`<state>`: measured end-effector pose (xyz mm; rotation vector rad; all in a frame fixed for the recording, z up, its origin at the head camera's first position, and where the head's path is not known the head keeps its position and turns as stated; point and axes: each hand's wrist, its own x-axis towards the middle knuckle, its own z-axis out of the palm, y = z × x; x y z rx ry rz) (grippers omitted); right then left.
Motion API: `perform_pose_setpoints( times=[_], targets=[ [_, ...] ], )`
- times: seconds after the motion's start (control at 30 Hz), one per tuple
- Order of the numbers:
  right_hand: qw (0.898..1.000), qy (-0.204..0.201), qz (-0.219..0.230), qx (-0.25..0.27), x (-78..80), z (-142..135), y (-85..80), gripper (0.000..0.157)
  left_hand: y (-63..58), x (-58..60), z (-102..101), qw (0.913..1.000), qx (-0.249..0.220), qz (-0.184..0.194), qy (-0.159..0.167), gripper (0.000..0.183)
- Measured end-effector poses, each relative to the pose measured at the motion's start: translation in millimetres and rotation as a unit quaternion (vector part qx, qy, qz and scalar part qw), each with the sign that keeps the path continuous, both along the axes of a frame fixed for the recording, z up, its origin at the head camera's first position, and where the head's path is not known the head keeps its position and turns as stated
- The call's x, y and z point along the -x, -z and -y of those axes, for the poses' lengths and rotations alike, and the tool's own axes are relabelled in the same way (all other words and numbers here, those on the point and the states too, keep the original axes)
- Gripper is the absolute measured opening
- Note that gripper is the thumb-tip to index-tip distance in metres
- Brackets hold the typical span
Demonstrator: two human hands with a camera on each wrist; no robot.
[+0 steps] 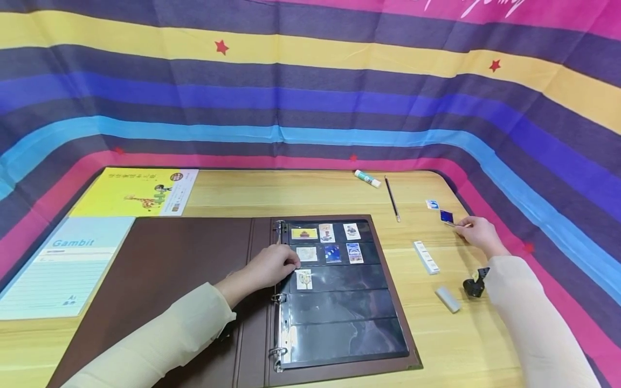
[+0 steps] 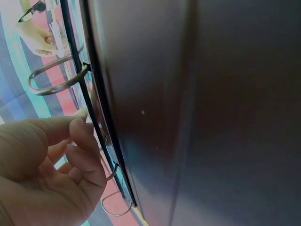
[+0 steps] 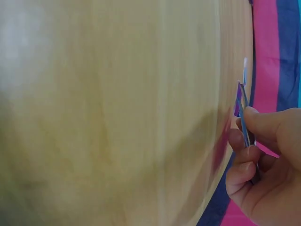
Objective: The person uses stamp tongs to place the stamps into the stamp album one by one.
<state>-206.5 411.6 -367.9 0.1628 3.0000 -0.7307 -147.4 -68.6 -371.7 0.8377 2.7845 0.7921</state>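
Observation:
A brown ring-binder stamp album [image 1: 194, 302] lies open with a black pocket page [image 1: 339, 307] on its right side. Stamps fill the two upper rows, and a tree stamp [image 1: 304, 279] sits at the left of the third. My left hand [image 1: 267, 267] is at the page's ring side, thumb and forefinger pinching at a pocket edge just above that stamp; the exact grip is partly hidden. On the right, my right hand [image 1: 477, 233] holds tweezers [image 3: 243, 120], their tips at a dark blue stamp [image 1: 447, 216]. A light blue stamp [image 1: 432, 204] lies just beyond.
Behind the album are a glue stick [image 1: 367, 178] and a pencil [image 1: 392, 199]. A white strip-shaped box [image 1: 426, 257] and a grey eraser-like block [image 1: 447, 299] lie right of it. A Gambit pad [image 1: 68, 264] and a yellow booklet [image 1: 131, 192] are at left.

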Motion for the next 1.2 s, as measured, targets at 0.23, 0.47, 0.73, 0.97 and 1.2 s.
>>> perform_pose_setpoints(
  times=[0.23,0.47,0.73,0.97,1.2],
  targets=[
    [0.999,-0.047,0.022,-0.005,-6.3,15,-3.3,0.031,1.9,-0.5,0,0.9999,0.004,-0.013,-0.002,0.009],
    [0.998,-0.064,0.013,-0.006,-9.1,26,-7.4,0.03,2.6,-1.2,1,0.9999,0.001,-0.016,-0.003,0.009],
    [1.0,0.022,-0.007,0.005,-3.6,11,-1.3,0.025,5.2,-1.6,1,0.9998,-0.006,-0.019,-0.003,0.01],
    [1.0,0.001,-0.003,-0.014,2.2,4,1.3,0.027,4.8,-1.9,0,0.9999,-0.004,-0.015,-0.007,0.01],
    [0.999,0.001,0.001,-0.034,1.9,9,-1.5,0.023,3.9,-1.7,0,0.9999,-0.002,-0.014,-0.006,0.01]
  ],
)
